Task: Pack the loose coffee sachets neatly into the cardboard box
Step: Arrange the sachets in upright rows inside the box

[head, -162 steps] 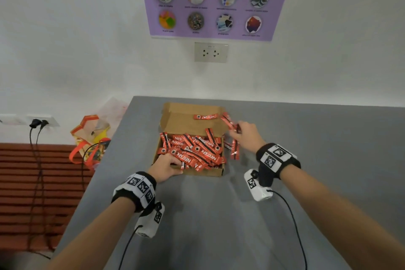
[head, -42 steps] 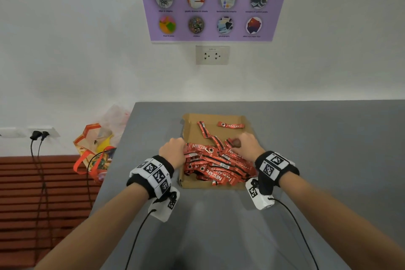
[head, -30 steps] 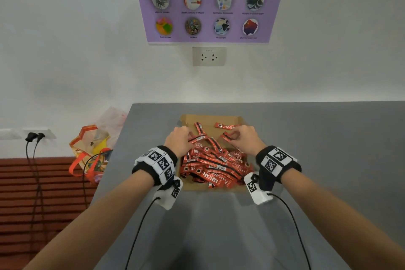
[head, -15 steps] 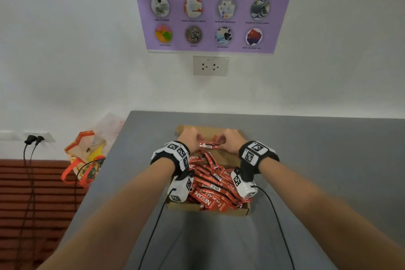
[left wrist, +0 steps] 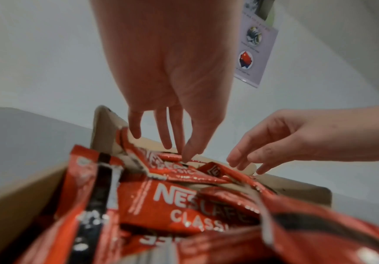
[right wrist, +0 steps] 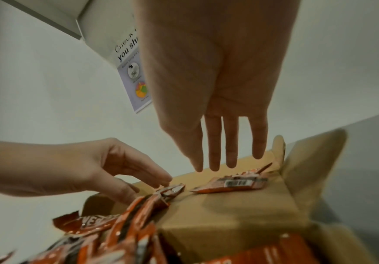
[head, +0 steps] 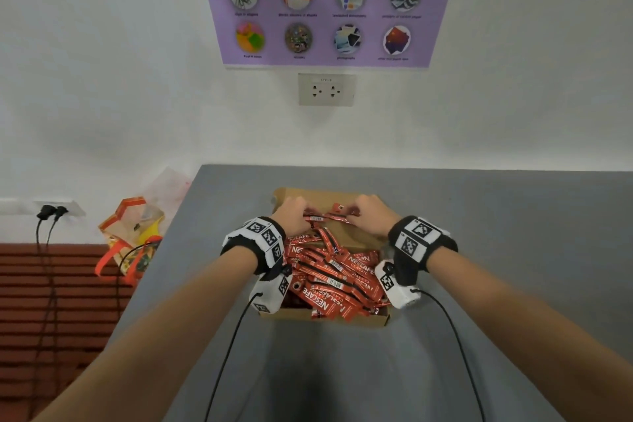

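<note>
**Handling the coffee sachets at the far end of the box**

The cardboard box (head: 330, 319) sits on the grey table (head: 513, 250), at 12 o'clock from the person. Most of the sachets (head: 329, 281) lie in a loose, crisscrossed heap filling the near half, toward 6 o'clock. The far half shows bare cardboard floor with a few strays.

Left hand (head: 291, 216): at the box's 11 o'clock corner, thumb and fingertips (left wrist: 189, 153) closed in a pinch on the end of one sachet, as seen in the wrist views.

Right hand (head: 371, 214): at the 1 o'clock corner, fingers (right wrist: 214, 157) straight and slightly spread, hovering just above a single sachet (right wrist: 231, 184) lying flat on the floor. It holds nothing.

Handling judgement:
- Each sachet appears light, thin and flexible; the glossy film is probably slippery.
- The crimped end seals look flatter and stiffer than the filled middle; pinch there or across the narrow width.
- A flat sachet on cardboard offers little edge; slide it or lift one end first.
- Pulling one from the heap may drag its neighbours.
- Squeezing hard is unnecessary, and sharp folding could stress the seals.
</note>
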